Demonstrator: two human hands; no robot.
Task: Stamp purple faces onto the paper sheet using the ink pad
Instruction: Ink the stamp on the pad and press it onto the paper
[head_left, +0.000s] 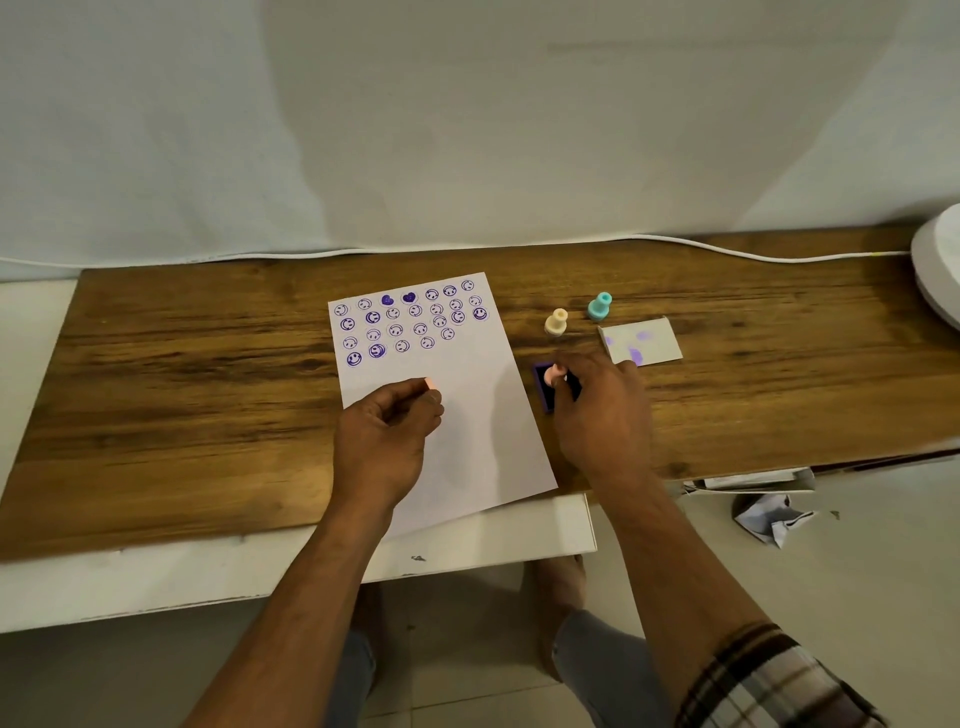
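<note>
A white paper sheet (467, 405) lies on the wooden board (208, 389), its upper part covered with several purple smiley faces and two hearts. My left hand (387, 431) rests on the sheet's lower left with its fingers closed on a small pink stamp cap (430, 384). Right of the sheet is the purple ink pad (544, 387). My right hand (597, 410) grips a pink stamp (557, 374) and holds it down on the pad.
A cream stamp (556, 321) and a teal stamp (599, 305) stand upright behind the pad. A white lid with purple smudges (641, 341) lies to their right. A white cable (727, 252) runs along the board's back edge. Crumpled paper (769, 519) lies on the floor.
</note>
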